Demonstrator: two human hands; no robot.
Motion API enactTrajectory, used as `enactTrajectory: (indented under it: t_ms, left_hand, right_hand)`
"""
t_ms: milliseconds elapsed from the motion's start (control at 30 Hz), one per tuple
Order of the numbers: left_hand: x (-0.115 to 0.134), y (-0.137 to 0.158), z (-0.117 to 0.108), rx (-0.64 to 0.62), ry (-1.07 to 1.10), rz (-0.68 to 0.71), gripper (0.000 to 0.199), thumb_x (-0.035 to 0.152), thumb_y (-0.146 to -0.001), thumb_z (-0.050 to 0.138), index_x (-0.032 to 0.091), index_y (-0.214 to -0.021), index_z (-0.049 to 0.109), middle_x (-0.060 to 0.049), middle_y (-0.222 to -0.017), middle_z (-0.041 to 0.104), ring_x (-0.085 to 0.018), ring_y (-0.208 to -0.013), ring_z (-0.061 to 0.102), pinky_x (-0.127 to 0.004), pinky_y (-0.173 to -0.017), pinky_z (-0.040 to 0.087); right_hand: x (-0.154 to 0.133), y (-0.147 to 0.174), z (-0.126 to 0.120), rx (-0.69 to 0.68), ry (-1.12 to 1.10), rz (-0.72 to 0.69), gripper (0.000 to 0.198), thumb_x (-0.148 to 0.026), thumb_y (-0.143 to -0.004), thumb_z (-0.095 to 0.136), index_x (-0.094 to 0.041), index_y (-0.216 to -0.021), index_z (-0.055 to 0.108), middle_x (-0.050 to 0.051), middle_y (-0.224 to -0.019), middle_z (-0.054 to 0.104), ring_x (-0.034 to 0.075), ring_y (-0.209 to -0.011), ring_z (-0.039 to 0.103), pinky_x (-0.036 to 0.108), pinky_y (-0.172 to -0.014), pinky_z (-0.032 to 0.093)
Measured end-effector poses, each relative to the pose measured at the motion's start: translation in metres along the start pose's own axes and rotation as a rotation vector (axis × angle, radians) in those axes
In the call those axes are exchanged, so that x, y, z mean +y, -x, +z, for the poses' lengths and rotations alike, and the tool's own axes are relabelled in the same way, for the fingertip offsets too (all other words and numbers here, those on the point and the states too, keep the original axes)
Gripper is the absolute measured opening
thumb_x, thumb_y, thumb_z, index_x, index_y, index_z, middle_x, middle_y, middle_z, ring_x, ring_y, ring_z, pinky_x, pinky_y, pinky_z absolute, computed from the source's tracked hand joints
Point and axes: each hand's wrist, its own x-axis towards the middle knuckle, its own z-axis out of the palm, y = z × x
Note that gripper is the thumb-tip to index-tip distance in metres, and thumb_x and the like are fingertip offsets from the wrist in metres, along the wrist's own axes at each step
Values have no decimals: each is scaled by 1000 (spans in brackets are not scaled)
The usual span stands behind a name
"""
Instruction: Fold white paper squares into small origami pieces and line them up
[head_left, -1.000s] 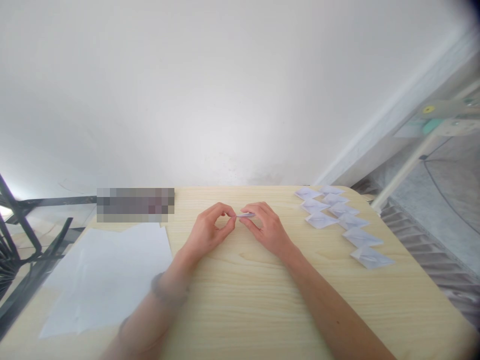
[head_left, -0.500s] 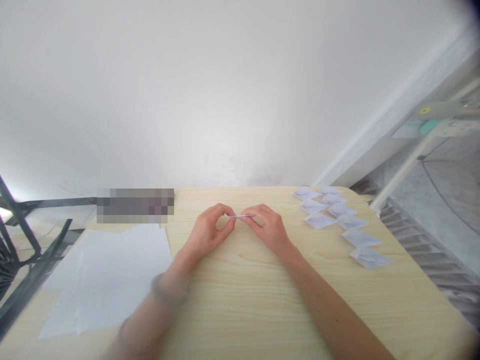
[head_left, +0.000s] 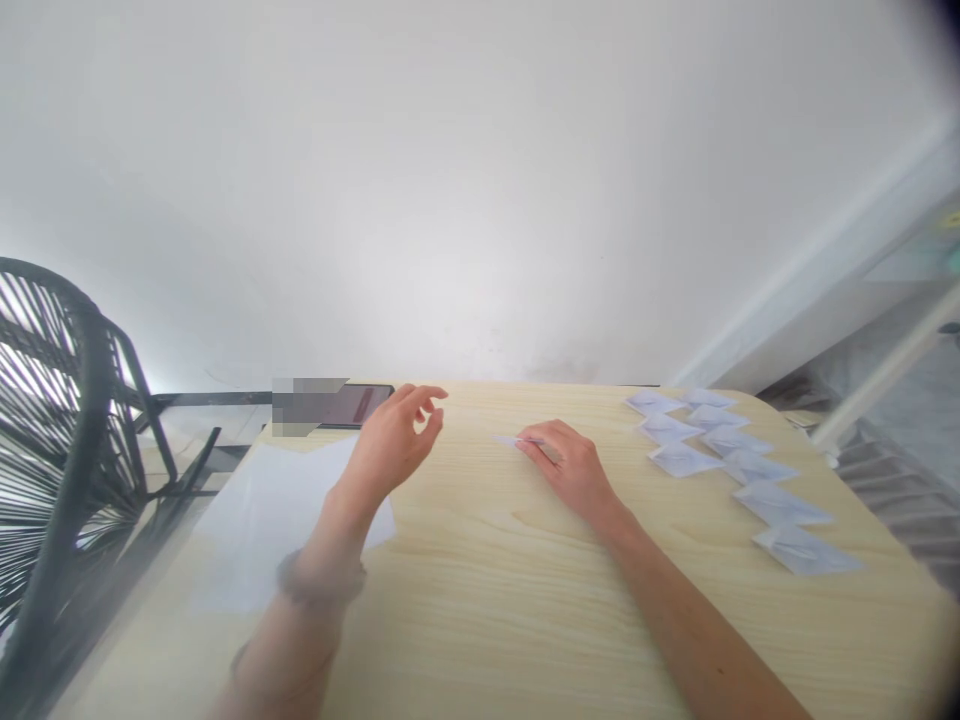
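Between the thumb and fingers of my right hand is a small folded paper piece, seen nearly edge-on. Its thin tip points left, and the fingers cover the rest. My left hand is raised over the left part of the table, fingers curved and apart, holding nothing. Beneath and beside the left forearm lie white paper sheets. Several folded white paper shapes stand in two slanting rows to the right of my right hand.
A dark-framed tablet or phone, partly pixelated, lies at the back left of the wooden table. A white wall rises behind. A black woven chair is at the left, a pale pole at the right.
My left hand has let go of the folded paper and moved left toward the sheets. My right hand keeps the paper. The whole view has shifted, showing more of the chair.
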Motion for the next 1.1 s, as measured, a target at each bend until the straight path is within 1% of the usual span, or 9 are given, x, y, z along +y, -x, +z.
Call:
enactTrajectory:
  t_ms: [100,167,233,367,567,733,867,967,1100]
  left_hand:
    - [-26,8,-18,90,-192,-206,28,28,-80,39,26,-103,54,-3,-87,57,-16,-72,54,-29,-67,41]
    - [-43,17,-26,80,-305,-350,34,28,-79,38,27,-109,52,-5,-92,56,-20,-74,55,-30,-61,41]
    - [-57,26,-31,53,-368,-443,40,28,-78,38,27,-116,48,-7,-94,55,-21,-74,55,-30,-58,41]
    - [-72,38,-33,29,-441,-507,45,28,-77,38,27,-122,44,-10,-94,54,-24,-77,55,-32,-57,41]
    - [-70,36,-29,-38,-431,-579,47,28,-79,33,31,-125,40,-10,-100,52,-25,-80,56,-34,-59,43]
    - [-74,39,-24,-55,-449,-542,44,27,-79,34,26,-121,47,-11,-96,52,-26,-86,54,-36,-66,43]
    - [-68,39,-20,18,-430,-488,44,24,-78,37,25,-121,45,-9,-91,53,-23,-82,54,-35,-69,42]
    - [-51,32,-13,83,-356,-344,39,20,-76,40,22,-114,50,-7,-86,54,-21,-80,53,-34,-72,42]
    - [-17,15,10,88,-133,-89,33,16,-77,40,21,-107,53,-5,-87,52,-16,-75,52,-29,-71,42]
  right_hand:
    - [-1,0,0,8,1,-1,12,-24,-81,50,-20,-83,61,4,-81,64,16,-79,58,31,-72,47]
    - [-1,1,0,11,1,3,12,-25,-81,50,-20,-82,61,4,-81,64,16,-78,58,31,-72,47]
    - [-2,1,0,12,0,6,13,-26,-81,50,-20,-82,60,4,-80,64,16,-77,58,31,-72,48]
    - [-2,1,1,21,1,5,14,-28,-81,49,-20,-80,60,4,-79,64,16,-76,58,31,-70,48]
    - [-3,1,0,9,3,20,12,-27,-81,50,-20,-81,60,4,-79,63,16,-76,58,31,-70,47]
    - [-3,0,0,13,9,12,13,-27,-81,49,-20,-81,61,4,-78,64,16,-76,58,31,-70,48]
    - [-3,1,1,19,17,2,15,-29,-81,49,-20,-80,61,4,-78,64,16,-75,59,31,-69,48]
    - [-3,1,1,11,18,-6,14,-28,-81,49,-20,-81,61,4,-78,64,17,-76,59,31,-69,49]
    - [-4,1,2,-5,20,-18,12,-26,-80,50,-20,-81,61,4,-79,64,17,-77,58,32,-70,48]
